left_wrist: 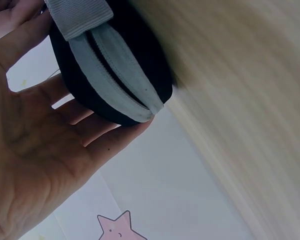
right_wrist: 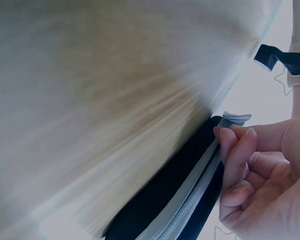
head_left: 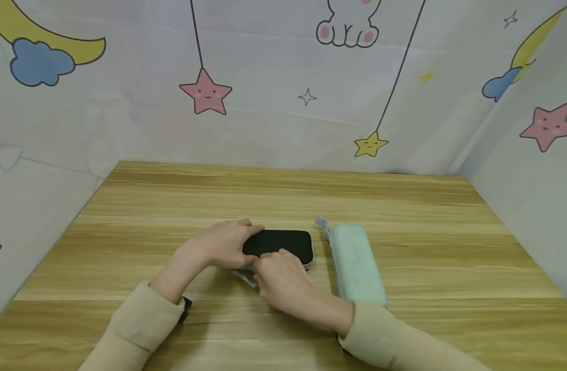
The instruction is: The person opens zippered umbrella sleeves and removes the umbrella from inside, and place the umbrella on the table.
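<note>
**caseclutter:** ok so what's going on with the black case [head_left: 283, 242]?

**zipnerd:** It's near the middle of the worktop [head_left: 283, 190], zip side facing the person. Call it the clock centre, 12 pointing away from them. The left hand [head_left: 225, 242] comes in at 9 and grips that end, fingers along the back, thumb round to the front.

**caseclutter:** and the other one?

**zipnerd:** Right hand [head_left: 283, 281] is at 6, thumb and index pinching at the zip [right_wrist: 192, 192] (which bit exactly I can't tell, the fingertips cover it). Its other fingers are curled in. Left thumb tip is right beside those fingers.

**caseclutter:** what's the floppy thing?

**zipnerd:** Grey strap [head_left: 244, 278], sticking out between 7 and 8.

**caseclutter:** and that minty one?

**zipnerd:** Mint-green case [head_left: 357, 263], just past 3, apart from the black one and lying lengthwise. It has a pale tag [head_left: 321, 222] off its 10 to 11 o'clock corner, and the right sleeve [head_left: 373, 335] covers a bit of its near end.

**caseclutter:** cute backdrop lol

**zipnerd:** Yeah, white wall cloth [head_left: 265, 134], with a smiley pink star [head_left: 205, 94] towards 11 and a yellow star [head_left: 370, 144] between 1 and 2.
</note>
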A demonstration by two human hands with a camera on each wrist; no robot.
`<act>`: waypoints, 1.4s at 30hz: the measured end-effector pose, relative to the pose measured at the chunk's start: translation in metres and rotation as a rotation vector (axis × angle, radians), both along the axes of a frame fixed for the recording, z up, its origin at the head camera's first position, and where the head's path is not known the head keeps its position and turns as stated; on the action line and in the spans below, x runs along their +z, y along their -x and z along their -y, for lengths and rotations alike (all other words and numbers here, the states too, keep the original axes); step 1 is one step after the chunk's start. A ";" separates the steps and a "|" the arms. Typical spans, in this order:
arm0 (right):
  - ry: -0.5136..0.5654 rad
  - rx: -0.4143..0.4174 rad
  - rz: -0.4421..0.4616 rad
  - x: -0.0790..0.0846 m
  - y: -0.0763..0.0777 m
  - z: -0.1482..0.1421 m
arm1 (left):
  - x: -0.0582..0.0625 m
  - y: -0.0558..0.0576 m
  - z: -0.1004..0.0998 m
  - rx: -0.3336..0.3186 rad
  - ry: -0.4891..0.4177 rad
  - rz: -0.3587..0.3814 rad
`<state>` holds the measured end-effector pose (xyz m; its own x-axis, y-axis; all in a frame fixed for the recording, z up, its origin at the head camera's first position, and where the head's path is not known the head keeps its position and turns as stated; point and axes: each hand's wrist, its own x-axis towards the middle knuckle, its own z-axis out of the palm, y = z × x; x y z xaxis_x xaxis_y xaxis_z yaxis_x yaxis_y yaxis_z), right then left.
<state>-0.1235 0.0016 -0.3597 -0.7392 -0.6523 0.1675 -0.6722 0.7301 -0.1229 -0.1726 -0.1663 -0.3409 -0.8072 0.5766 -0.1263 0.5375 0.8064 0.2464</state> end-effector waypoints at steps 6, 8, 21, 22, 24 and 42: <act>-0.015 -0.024 0.009 0.000 0.000 -0.001 | -0.001 0.000 -0.001 0.001 0.000 0.000; -0.025 -0.033 0.009 0.000 0.000 -0.002 | -0.001 0.000 -0.001 0.004 0.002 0.004; 0.020 -0.035 0.064 0.004 0.004 -0.016 | -0.002 -0.003 -0.006 0.038 -0.011 0.007; 0.028 -0.031 0.072 0.005 0.005 -0.018 | -0.003 -0.003 -0.007 0.033 -0.012 -0.002; 0.040 -0.030 0.087 0.007 0.006 -0.024 | -0.005 -0.003 -0.009 0.019 -0.009 -0.027; 0.128 -0.083 0.169 0.023 0.009 -0.058 | -0.009 -0.004 -0.030 -0.057 0.013 -0.118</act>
<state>-0.1322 0.0593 -0.3367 -0.8143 -0.5691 0.1141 -0.5720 0.7535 -0.3241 -0.1683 -0.1366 -0.3501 -0.7831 0.6206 -0.0404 0.6068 0.7767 0.1689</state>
